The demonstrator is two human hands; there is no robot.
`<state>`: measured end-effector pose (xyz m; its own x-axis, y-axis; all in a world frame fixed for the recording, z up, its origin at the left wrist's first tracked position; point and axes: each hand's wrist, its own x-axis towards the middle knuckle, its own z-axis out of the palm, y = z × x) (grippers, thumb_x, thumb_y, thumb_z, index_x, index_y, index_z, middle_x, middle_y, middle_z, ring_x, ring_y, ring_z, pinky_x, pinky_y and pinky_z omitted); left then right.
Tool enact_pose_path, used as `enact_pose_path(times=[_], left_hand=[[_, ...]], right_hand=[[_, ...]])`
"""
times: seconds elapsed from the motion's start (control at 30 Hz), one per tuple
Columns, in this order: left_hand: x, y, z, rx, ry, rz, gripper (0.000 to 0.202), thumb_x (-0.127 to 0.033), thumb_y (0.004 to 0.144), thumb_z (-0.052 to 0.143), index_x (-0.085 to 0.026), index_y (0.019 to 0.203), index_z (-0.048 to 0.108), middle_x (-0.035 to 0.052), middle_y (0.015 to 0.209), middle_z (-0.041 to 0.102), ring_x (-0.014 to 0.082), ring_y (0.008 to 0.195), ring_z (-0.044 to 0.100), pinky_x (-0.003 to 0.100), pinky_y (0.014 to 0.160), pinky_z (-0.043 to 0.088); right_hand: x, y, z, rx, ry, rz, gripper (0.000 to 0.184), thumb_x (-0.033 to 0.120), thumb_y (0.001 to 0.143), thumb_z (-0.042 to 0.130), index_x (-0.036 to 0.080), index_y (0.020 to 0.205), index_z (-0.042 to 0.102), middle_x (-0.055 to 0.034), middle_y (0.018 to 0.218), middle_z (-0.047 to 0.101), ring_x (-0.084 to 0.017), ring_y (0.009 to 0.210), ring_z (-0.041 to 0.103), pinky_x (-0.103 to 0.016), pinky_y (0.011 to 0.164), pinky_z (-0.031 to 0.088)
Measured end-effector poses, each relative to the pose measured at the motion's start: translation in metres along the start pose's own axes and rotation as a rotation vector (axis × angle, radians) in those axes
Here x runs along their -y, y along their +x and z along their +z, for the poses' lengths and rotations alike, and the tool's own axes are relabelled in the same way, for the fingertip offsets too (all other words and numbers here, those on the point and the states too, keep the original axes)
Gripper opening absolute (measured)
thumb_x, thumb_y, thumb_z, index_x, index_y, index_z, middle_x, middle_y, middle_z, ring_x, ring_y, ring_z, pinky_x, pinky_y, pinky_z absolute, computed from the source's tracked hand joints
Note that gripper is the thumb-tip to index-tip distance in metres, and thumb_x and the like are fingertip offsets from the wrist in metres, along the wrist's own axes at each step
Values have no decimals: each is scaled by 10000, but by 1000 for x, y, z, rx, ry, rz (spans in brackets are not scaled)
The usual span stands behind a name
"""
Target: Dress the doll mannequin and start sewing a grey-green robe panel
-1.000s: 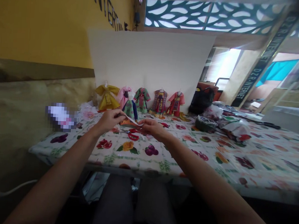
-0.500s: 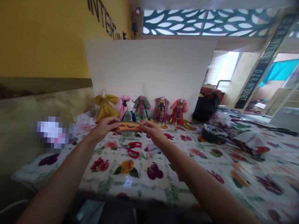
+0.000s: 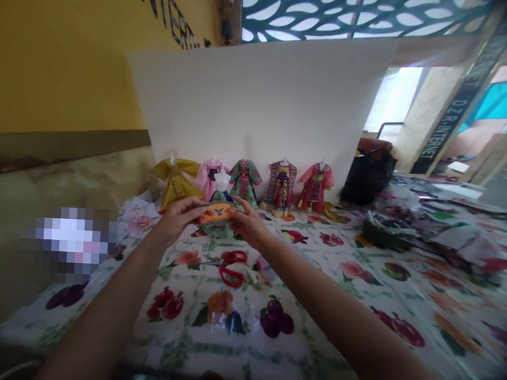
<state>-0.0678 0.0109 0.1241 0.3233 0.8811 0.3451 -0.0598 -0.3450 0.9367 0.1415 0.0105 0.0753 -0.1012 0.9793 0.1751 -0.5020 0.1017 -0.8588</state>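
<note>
Lowered from its earlier height, an orange butterfly-printed band (image 3: 216, 213) now sits against the front of a miniature dress (image 3: 217, 229) on a white mannequin (image 3: 222, 180), its ends pinched in the closed fingers of the left hand (image 3: 177, 220) and right hand (image 3: 246, 222).

The camera sits on the person's head, looking forward and down from just behind the near edge of a table (image 3: 228, 347). The wide view is slightly rolled. It takes in the left hand (image 3: 177, 220) and right hand (image 3: 247, 223) at mid-frame, close range, a row of doll dresses (image 3: 245, 184) beyond, then a white board (image 3: 258, 99) and a yellow wall (image 3: 60, 61).
</note>
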Motion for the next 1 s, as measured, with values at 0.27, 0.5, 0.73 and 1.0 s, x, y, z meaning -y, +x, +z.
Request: enact_pose_path(times=[0.27, 0.5, 0.73, 1.0], left_hand=[[15, 24, -1, 6, 105, 0, 288, -398, 671, 812, -163, 796, 702, -11, 714, 642, 104, 607, 539, 217, 582, 432], [23, 44, -8, -54, 140, -1, 367, -453, 604, 840, -161, 804, 742, 17, 747, 688, 132, 661, 576, 235, 608, 437], [38, 66, -12, -173, 111, 4, 408, -468, 543, 868, -171, 743, 672, -7, 674, 654, 116, 600, 549, 215, 536, 401], [60, 94, -22, -212, 3, 6, 389, -463, 546, 858, -174, 728, 673, -27, 611, 594, 99, 538, 496, 204, 481, 359]], right_hand=[[3, 16, -15, 7, -86, -4, 352, 316, 596, 840, 204, 830, 602, 35, 725, 618, -110, 621, 568, -224, 529, 432], [12, 36, -25, 20, -251, -98, 344, 351, 593, 859, 192, 780, 617, 45, 704, 608, -103, 618, 539, -240, 584, 417], [20, 59, -29, 10, -372, -177, 242, 341, 660, 793, 195, 713, 608, 45, 643, 573, -101, 581, 493, -245, 553, 389], [12, 75, -25, -37, -418, -197, 237, 373, 687, 735, 205, 726, 572, 44, 641, 556, -96, 555, 456, -229, 491, 341]])
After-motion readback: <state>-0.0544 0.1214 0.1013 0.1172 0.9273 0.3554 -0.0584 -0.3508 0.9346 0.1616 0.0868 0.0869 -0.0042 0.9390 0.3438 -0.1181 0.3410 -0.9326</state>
